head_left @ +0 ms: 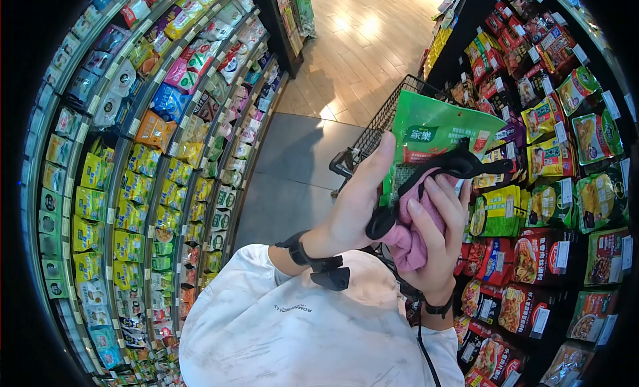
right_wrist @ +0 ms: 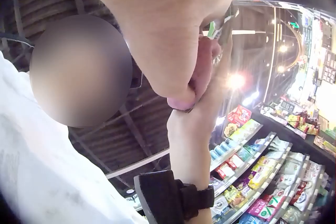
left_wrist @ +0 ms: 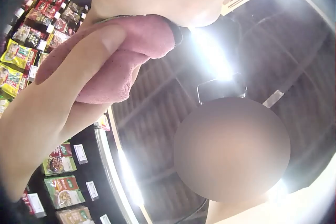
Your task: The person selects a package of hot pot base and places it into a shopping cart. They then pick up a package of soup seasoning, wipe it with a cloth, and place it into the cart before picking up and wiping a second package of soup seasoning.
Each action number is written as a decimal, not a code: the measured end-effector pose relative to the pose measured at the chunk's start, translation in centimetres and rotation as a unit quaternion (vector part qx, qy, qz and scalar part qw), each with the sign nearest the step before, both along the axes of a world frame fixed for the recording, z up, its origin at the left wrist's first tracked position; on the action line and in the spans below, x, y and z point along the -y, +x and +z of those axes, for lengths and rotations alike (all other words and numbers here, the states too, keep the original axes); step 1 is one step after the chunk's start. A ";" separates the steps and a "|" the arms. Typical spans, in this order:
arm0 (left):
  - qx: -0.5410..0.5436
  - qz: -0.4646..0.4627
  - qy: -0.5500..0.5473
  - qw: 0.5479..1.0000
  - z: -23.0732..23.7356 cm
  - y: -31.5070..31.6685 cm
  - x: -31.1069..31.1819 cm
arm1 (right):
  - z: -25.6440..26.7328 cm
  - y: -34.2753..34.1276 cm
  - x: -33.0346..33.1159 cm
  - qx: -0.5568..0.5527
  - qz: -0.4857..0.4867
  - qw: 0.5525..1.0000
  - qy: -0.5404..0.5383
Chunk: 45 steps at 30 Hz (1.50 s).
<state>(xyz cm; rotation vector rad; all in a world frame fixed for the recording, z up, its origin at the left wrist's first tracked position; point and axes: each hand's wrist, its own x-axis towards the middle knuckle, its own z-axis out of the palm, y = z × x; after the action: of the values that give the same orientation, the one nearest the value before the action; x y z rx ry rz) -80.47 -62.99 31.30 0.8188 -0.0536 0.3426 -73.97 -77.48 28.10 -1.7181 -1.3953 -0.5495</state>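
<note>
One green packet [head_left: 426,135], lettered "家樂", in closed left grip [head_left: 356,204]; right grip [head_left: 439,244] closed round pink pouch [head_left: 405,246].

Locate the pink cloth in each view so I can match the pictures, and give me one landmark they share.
Head view: the pink cloth is right of centre, just below the green packet.
Left wrist view: upper left, with fingers lying over it.
Right wrist view: just right of centre, partly hidden by the near hand.
Shared landmark: the right hand, at the cloth in all three.
</note>
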 end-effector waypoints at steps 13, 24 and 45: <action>-0.004 -0.004 0.014 1.000 0.3 -0.8 0.2 | -0.3 -0.8 0.1 -0.017 0.010 1.000 0.014; -0.021 -0.040 -0.047 0.998 0.0 -1.3 0.0 | 0.0 -1.6 -0.2 -0.004 -0.008 0.999 0.036; -0.018 -0.030 -0.082 0.996 0.6 -2.4 0.4 | 0.5 -3.0 0.9 0.019 -0.014 1.000 0.005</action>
<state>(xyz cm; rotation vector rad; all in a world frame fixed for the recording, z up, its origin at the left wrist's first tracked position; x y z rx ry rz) -82.87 -63.39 31.89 0.6583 -0.0158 0.2709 -76.95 -78.33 28.59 -1.7302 -1.3948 -0.6065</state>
